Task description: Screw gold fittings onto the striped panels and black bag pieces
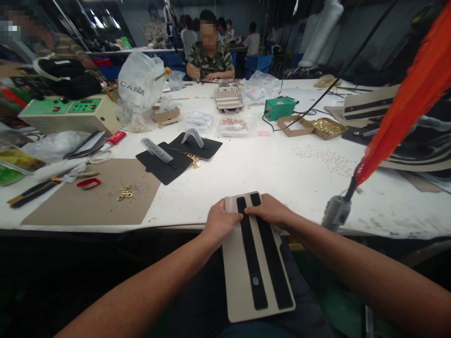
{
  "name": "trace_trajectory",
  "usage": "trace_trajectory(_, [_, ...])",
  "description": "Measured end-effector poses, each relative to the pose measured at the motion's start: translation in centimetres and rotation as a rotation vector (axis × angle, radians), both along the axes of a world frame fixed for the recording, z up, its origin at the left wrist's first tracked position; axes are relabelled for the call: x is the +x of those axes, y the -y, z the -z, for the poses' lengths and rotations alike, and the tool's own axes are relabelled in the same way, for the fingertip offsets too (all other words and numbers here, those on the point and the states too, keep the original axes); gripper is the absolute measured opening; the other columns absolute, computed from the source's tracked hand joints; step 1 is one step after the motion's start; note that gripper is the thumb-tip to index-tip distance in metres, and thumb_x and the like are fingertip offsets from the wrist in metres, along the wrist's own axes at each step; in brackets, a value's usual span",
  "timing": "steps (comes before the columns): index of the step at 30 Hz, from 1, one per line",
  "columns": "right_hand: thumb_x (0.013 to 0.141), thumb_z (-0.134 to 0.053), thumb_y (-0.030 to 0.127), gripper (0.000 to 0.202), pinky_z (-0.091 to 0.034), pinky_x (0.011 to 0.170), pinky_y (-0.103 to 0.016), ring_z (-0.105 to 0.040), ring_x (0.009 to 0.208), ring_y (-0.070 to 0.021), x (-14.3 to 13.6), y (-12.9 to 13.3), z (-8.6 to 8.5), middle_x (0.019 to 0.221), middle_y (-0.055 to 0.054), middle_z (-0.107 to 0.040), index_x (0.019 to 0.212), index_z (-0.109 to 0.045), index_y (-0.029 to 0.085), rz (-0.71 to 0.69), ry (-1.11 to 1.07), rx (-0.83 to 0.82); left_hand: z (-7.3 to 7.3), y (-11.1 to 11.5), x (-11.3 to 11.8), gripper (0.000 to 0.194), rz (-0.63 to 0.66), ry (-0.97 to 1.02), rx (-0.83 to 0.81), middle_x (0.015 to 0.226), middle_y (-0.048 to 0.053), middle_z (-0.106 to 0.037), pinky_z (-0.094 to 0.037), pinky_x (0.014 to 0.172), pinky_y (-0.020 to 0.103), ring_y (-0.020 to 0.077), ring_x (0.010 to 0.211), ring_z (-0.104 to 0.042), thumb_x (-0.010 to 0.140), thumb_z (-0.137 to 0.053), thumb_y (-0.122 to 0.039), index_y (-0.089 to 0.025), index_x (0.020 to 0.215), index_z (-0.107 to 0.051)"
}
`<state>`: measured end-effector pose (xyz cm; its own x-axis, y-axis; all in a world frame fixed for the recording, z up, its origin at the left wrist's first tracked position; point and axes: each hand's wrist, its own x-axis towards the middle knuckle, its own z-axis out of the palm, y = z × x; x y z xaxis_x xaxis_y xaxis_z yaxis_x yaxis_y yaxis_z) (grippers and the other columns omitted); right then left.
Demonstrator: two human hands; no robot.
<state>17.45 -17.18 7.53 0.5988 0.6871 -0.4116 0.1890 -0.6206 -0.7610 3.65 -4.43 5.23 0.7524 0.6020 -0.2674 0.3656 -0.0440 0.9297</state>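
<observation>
A beige flat panel with two long black strips is tilted between the table's front edge and my lap. A small round metal piece sits near the lower end of one strip. My left hand grips the panel's upper left side, its thumb pressed on the inner strip. On the upper right side my right hand holds it, the thumb tip beside the other thumb. The fingers behind the panel are hidden. Beyond lie two black panels with wrapped handles and some gold hardware.
At left, a brown board bears gold chain pieces and a red ring. An orange tassel-like strip hangs at right above a grey connector. Farther back are a green box, a carton of gold parts and a seated co-worker.
</observation>
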Motion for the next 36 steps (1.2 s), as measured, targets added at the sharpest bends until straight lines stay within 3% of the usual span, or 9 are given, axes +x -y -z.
trace_trajectory(6, [0.078,-0.079,0.029,0.019,-0.048,0.065,-0.028,-0.071,0.081,-0.0240,0.3,-1.2,0.3,0.088,-0.010,-0.078,0.087,-0.075,0.013,-0.038,0.130,-0.140,0.1,-0.5,0.7,0.032,0.028,-0.120,0.123,0.083,0.004,-0.077,-0.051,0.060,0.029,0.0232,0.074,-0.071,0.064,-0.080,-0.013,-0.018,0.094,-0.072])
trace_trajectory(12, [0.078,-0.078,0.032,0.023,-0.047,0.061,-0.027,-0.070,0.078,-0.0234,0.3,-1.4,0.0,0.088,-0.010,-0.077,0.089,-0.074,0.012,-0.049,0.156,-0.190,-0.3,-0.6,0.8,0.038,0.050,-0.156,0.276,0.096,0.007,-0.079,-0.055,0.070,0.032,0.0270,0.088,-0.073,0.067,-0.083,-0.018,-0.018,0.102,-0.070])
trace_trajectory(14, [0.078,-0.079,0.032,0.024,-0.047,0.060,-0.026,-0.070,0.078,-0.0232,0.2,-1.4,0.0,0.088,-0.010,-0.077,0.090,-0.075,0.012,-0.042,0.157,-0.194,-0.4,-0.7,0.4,0.045,0.047,-0.158,0.343,0.103,0.009,-0.078,-0.057,0.077,0.036,0.0293,0.096,-0.073,0.068,-0.085,-0.021,-0.017,0.110,-0.068])
trace_trajectory(17, [0.079,-0.079,0.032,0.024,-0.047,0.060,-0.026,-0.070,0.077,-0.0232,0.1,-1.4,0.0,0.089,-0.011,-0.077,0.090,-0.075,0.011,-0.041,0.154,-0.189,-0.8,-1.1,-0.5,0.074,0.027,-0.142,0.443,0.127,0.014,-0.072,-0.055,0.097,0.043,0.0332,0.117,-0.067,0.070,-0.085,-0.021,-0.015,0.138,-0.057])
trace_trajectory(20, [0.079,-0.078,0.029,0.023,-0.046,0.060,-0.026,-0.069,0.077,-0.0224,0.0,-1.4,-0.3,0.089,-0.011,-0.077,0.091,-0.076,0.010,-0.050,0.148,-0.169,-0.9,-1.4,-1.5,0.091,0.034,-0.065,0.697,0.146,0.017,-0.060,-0.049,0.110,0.052,0.0365,0.133,-0.056,0.074,-0.085,-0.024,-0.017,0.154,-0.043])
trace_trajectory(23, [0.077,-0.079,0.028,0.021,-0.045,0.060,-0.024,-0.068,0.078,-0.0209,0.0,-1.4,-0.6,0.089,-0.010,-0.077,0.089,-0.076,0.011,-0.061,0.147,-0.146,-0.3,-1.5,-1.9,0.061,0.160,0.097,0.973,0.144,0.013,-0.064,-0.048,0.114,0.054,0.0353,0.135,-0.055,0.083,-0.082,-0.028,-0.022,0.140,-0.062])
trace_trajectory(27, [0.075,-0.081,0.027,0.019,-0.044,0.060,-0.024,-0.066,0.075,-0.0188,0.2,-1.7,-0.9,0.085,-0.008,-0.076,0.085,-0.075,0.012,-0.071,0.155,-0.126,1.5,-1.5,-1.1,0.020,0.305,0.180,0.971,0.127,0.006,-0.076,-0.052,0.107,0.053,0.0315,0.123,-0.065,0.089,-0.076,-0.028,-0.026,0.109,-0.079])
trace_trajectory(32, [0.077,-0.081,0.033,0.020,-0.049,0.068,-0.028,-0.068,0.082,-0.0234,-0.2,-1.0,-1.0,0.086,-0.006,-0.076,0.085,-0.075,0.015,-0.068,0.236,-0.030,2.6,-1.9,-0.4,0.018,0.277,0.214,0.909,0.121,0.005,-0.079,-0.053,0.105,0.051,0.0303,0.118,-0.068,0.086,-0.078,-0.030,-0.027,0.103,-0.081])
trace_trajectory(36, [0.090,-0.072,0.042,0.044,-0.053,0.089,-0.029,-0.068,0.102,-0.0208,0.1,2.5,-1.0,0.123,-0.006,-0.071,0.129,-0.066,0.022,0.033,0.395,0.182,2.2,-2.1,-0.5,0.019,0.286,0.214,0.893,0.120,0.004,-0.080,-0.052,0.106,0.050,0.0300,0.119,-0.067,0.085,-0.079,-0.030,-0.027,0.104,-0.080])
